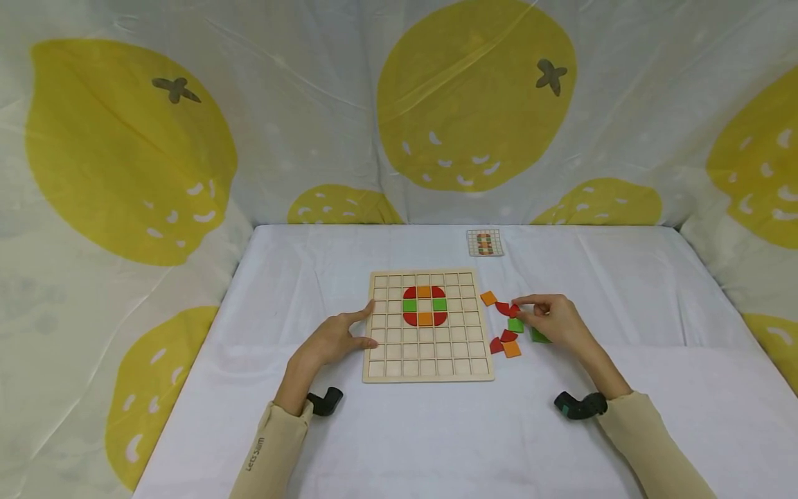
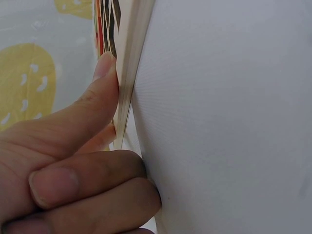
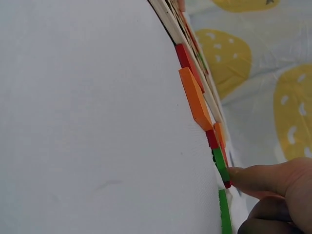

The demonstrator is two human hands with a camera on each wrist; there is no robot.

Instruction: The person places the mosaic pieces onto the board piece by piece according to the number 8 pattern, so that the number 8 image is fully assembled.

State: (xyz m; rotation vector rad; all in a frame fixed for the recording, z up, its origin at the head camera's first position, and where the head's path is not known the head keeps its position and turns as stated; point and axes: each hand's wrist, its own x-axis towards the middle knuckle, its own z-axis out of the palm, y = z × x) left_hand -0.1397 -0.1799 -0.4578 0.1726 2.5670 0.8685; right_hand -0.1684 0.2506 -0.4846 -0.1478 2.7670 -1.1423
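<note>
In the head view, a pale square wooden board with a grid (image 1: 430, 364) is lying in the middle of the frame on a white cloth (image 1: 436, 443). Red round-edged pieces (image 1: 409, 319), orange square pieces (image 1: 424, 292) and green square pieces (image 1: 409, 305) are making a ring on it (one bare box is sitting inside). The left hand (image 1: 333, 338) is touching the board's left edge, its thumb and pointing finger spreading wide apart. Right of the middle, more red, orange and green pieces are lying loose. There the right hand (image 1: 555, 319) is pinching a small red piece (image 1: 514, 310) between its thumb and pointing finger. A small printed card (image 1: 485, 243) is lying above the board.

In the left wrist view, the left thumb is pressing on the board's edge at the upper left, and the other fingers are curling below it.

In the right wrist view, a right fingertip is reaching the loose pieces at the lower right. An orange square (image 3: 195, 100) is lying near the board's edge, toward the upper right.
</note>
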